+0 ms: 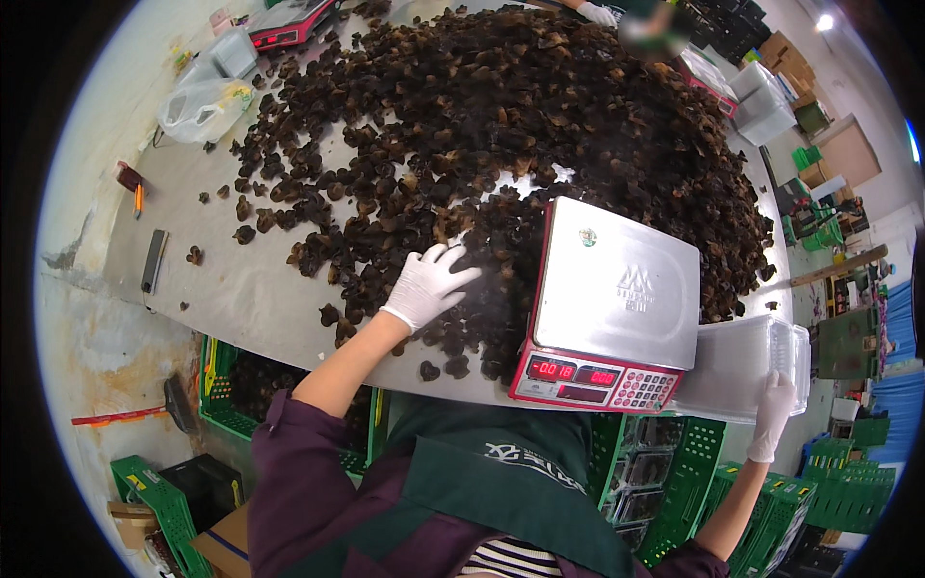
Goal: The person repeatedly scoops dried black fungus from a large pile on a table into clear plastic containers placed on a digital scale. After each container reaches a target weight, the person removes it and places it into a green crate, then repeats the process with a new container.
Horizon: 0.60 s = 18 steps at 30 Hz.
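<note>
My left hand [431, 287], in a white glove, lies with spread fingers on the near edge of a large heap of dark brown wood ear mushrooms [491, 108]. A red digital scale [618, 285] with a bare steel plate and lit red figures stands to its right. Right of the scale, a stack of clear plastic trays [730, 365] lies at the table's edge. My right hand [775, 412], gloved too, has its fingers at the outer end of these trays; whether it grips one cannot be told.
Green crates [217, 383] stand below the steel table [217, 289]. A plastic bag [202, 112], a second scale [289, 25] and a dark bar-shaped object [154, 260] are on the left side. Another person's gloved hand [597, 13] is across the heap, near a third scale [708, 76].
</note>
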Motion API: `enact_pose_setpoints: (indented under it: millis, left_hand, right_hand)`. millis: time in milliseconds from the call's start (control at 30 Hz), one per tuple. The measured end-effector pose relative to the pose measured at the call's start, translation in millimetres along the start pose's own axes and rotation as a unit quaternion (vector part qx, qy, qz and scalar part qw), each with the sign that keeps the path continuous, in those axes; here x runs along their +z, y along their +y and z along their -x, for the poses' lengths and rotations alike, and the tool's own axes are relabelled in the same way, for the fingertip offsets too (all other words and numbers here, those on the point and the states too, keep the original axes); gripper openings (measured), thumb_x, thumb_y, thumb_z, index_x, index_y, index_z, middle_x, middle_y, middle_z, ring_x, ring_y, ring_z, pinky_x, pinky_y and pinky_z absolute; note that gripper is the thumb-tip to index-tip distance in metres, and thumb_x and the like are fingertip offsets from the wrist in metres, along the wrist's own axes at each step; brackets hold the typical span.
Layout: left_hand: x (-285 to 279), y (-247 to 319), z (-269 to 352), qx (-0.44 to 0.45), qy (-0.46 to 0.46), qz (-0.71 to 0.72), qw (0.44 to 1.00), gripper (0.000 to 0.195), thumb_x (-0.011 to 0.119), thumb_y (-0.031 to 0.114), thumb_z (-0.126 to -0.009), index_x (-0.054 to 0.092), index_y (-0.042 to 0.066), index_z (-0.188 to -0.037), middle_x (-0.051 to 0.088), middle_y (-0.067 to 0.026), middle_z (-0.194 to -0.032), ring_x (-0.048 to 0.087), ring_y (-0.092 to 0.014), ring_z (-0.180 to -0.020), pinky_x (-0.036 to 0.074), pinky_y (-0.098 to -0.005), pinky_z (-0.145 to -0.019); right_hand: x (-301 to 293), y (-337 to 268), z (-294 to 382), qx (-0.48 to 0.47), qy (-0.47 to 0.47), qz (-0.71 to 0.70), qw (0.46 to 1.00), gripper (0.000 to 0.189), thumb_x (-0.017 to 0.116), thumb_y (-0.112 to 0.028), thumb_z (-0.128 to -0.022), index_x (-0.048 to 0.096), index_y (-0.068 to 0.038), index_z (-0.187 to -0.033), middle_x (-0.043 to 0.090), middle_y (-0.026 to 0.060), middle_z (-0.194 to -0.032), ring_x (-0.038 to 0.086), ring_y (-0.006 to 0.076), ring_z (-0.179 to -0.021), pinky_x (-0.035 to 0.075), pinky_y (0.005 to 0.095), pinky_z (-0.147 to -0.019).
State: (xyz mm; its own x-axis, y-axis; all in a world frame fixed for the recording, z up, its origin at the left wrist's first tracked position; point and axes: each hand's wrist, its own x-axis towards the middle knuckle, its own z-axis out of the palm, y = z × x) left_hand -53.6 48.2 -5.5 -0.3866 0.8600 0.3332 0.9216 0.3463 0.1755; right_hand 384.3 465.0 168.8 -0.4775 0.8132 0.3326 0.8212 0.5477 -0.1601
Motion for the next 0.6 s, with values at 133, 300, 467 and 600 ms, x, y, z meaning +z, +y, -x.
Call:
enact_pose_setpoints:
  millis: [133, 300, 467, 600]
  left_hand:
    - [9, -21, 18, -0.046, 0.059, 0.084, 0.994, 0.028, 0.071, 0.010, -0.071, 0.067, 0.018, -0.097, 0.059, -0.0057, -0.112, 0.057, -0.027, -0.103, 0.049, -0.0358, -0.078]
    - [0, -36, -27, -0.223, 0.131, 0.393, 0.882, 0.025, 0.067, 0.003, -0.074, 0.071, 0.008, -0.098, 0.067, -0.0064, -0.101, 0.064, -0.020, -0.096, 0.050, -0.0315, -0.087]
    - [-85, 10, -65, -0.290, 0.148, 0.592, 0.737, 0.025, 0.069, 0.004, -0.077, 0.072, 0.006, -0.102, 0.070, -0.0026, -0.098, 0.063, -0.011, -0.088, 0.050, -0.0251, -0.082]
    - [-95, 89, -114, 0.043, 0.132, 0.426, 0.894, 0.025, 0.070, 0.007, -0.075, 0.073, 0.011, -0.100, 0.066, -0.0071, -0.108, 0.064, -0.021, -0.097, 0.051, -0.0319, -0.086]
  right_hand:
    - [-27, -25, -18, 0.008, 0.180, -0.036, 0.983, 0.029, 0.051, -0.019, -0.099, 0.058, 0.004, -0.083, 0.056, 0.0135, -0.071, 0.049, 0.0181, -0.062, 0.043, 0.0371, -0.060]
    - [-74, -97, 47, -0.040, 0.273, -0.116, 0.954, 0.009, 0.062, -0.008, -0.093, 0.066, -0.001, -0.094, 0.061, 0.0059, -0.079, 0.054, 0.0139, -0.070, 0.047, 0.0276, -0.065]
    - [20, -205, 75, -0.429, 0.002, -0.074, 0.900, 0.005, 0.066, -0.007, -0.082, 0.061, -0.007, -0.082, 0.058, 0.0104, -0.074, 0.057, 0.0286, -0.067, 0.047, 0.0396, -0.060]
    - [64, -241, 85, -0.497, -0.133, -0.126, 0.848, 0.011, 0.063, -0.013, -0.083, 0.058, -0.005, -0.079, 0.057, 0.0135, -0.079, 0.058, 0.0348, -0.074, 0.046, 0.0449, -0.063]
